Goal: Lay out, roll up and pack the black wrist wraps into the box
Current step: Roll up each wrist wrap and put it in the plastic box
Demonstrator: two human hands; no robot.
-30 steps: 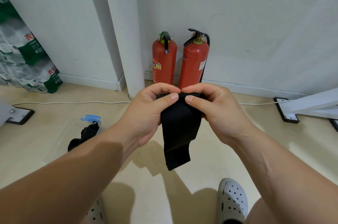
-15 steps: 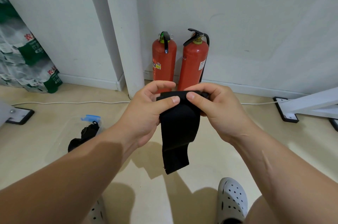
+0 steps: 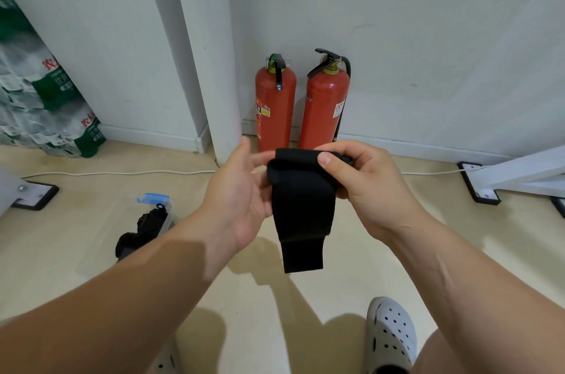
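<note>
Two hands: both ours, raised in front of us, a black wrist wrap [image 3: 301, 205] between them.
Right hand [image 3: 367, 187]: clamped on the wrap's rolled top end, thumb pressed on the near face, other fingers curled behind. We can't see how far the roll goes; our fingers hide its right end.
Left hand [image 3: 237, 199]: fingers spread, palm facing right, just beside the roll's left end. Fingertips pass behind the wrap, so we can't tell whether they touch it. Not closed on anything we can see.
Wrap tail: hangs straight down below the right hand, loose, clear of the floor. A narrower section at the bottom end; surface detail too dark to read.
Box [image 3: 128, 230]: clear plastic, on the floor down-left of the left hand, partly cut off by our left forearm. Walls barely visible against the floor.
Second wrap [image 3: 143, 231]: dark bundle inside the box; shape hard to make out.
Blue clip [image 3: 153, 199]: at the box's far edge.
Extinguishers [image 3: 324, 108]: two red ones against the wall, beyond both hands, bases hidden behind the wrap.
Shoe [image 3: 391, 340]: white clog below the right forearm, cut off by the frame's bottom edge.
</note>
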